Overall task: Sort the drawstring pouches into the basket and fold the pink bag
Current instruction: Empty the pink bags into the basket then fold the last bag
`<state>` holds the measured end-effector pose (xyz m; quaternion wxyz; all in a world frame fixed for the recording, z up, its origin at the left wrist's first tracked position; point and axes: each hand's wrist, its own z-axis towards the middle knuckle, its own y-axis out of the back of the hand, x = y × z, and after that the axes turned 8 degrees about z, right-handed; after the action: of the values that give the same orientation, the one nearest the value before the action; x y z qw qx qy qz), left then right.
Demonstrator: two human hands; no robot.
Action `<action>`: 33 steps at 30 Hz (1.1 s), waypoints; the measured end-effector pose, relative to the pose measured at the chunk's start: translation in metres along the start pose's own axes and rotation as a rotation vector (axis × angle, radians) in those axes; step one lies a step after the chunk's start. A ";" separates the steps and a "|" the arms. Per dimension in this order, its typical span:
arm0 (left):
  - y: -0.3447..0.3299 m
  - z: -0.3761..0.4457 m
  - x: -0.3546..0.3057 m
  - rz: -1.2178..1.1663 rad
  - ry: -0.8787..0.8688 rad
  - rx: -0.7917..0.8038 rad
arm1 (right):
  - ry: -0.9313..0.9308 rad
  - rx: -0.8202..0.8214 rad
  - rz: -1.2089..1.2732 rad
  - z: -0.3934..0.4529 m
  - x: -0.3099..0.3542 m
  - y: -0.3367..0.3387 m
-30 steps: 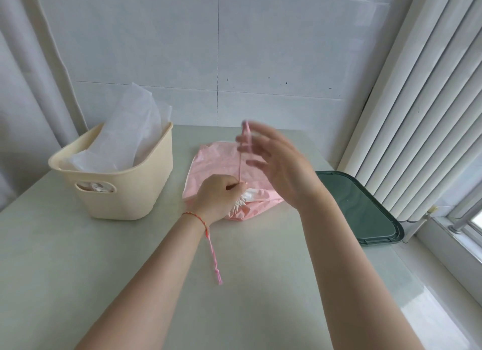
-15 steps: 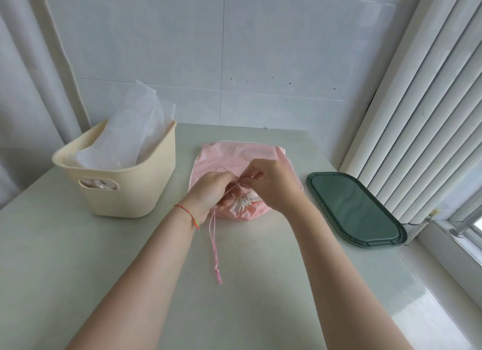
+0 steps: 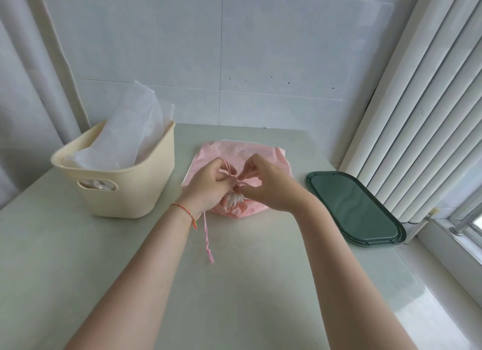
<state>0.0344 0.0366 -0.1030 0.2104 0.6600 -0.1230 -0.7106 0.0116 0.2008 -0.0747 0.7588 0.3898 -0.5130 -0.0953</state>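
Note:
A pink drawstring bag [image 3: 240, 154] lies on the pale table [image 3: 104, 258] in the middle, its gathered mouth turned toward me. My left hand [image 3: 208, 185] grips the bunched mouth and a loop of the pink cord. My right hand [image 3: 266, 185] pinches the cord just beside it, fingertips of both hands nearly touching. One loose end of the pink cord [image 3: 207, 240] trails down over the table below my left wrist. A cream plastic basket [image 3: 135, 190] stands to the left, with white pouches [image 3: 130, 138] sticking up out of it.
A dark green oblong lid or tray [image 3: 357, 208] lies flat at the right, near the table's edge. White vertical blinds [image 3: 422, 101] hang at the right, and a tiled wall stands behind the table. A curtain hangs at the far left.
My right hand, raised a second ago with the cord pulled up, has come down to the bag's mouth. Both hands now work the cord close together. The bag stays in place.

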 end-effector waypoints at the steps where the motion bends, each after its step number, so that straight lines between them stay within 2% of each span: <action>1: 0.000 0.000 0.000 0.024 -0.020 -0.007 | 0.017 -0.021 0.004 0.001 0.001 -0.005; 7: 0.002 0.000 0.003 0.009 0.028 -0.027 | 0.016 -0.127 -0.117 0.002 0.011 -0.017; 13: 0.007 -0.008 -0.009 -0.077 0.074 -0.124 | 0.031 -0.179 -0.259 0.002 0.021 -0.018; 20: 0.003 -0.006 -0.009 0.170 -0.055 -0.079 | 0.056 -0.295 -0.323 0.006 0.011 -0.019; 23: 0.002 -0.004 -0.008 0.271 -0.080 -0.125 | 0.081 -0.319 -0.352 0.007 0.009 -0.020; 27: 0.002 -0.002 -0.006 0.267 -0.065 -0.144 | 0.104 -0.357 -0.423 0.002 0.012 -0.018; 33: 0.001 -0.002 -0.005 0.231 -0.024 -0.077 | 0.128 -0.337 -0.502 0.005 0.011 -0.022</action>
<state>0.0370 0.0379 -0.0982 0.3147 0.6243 -0.1737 -0.6936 0.0181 0.1771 -0.0814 0.7964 0.3781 -0.3288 -0.3386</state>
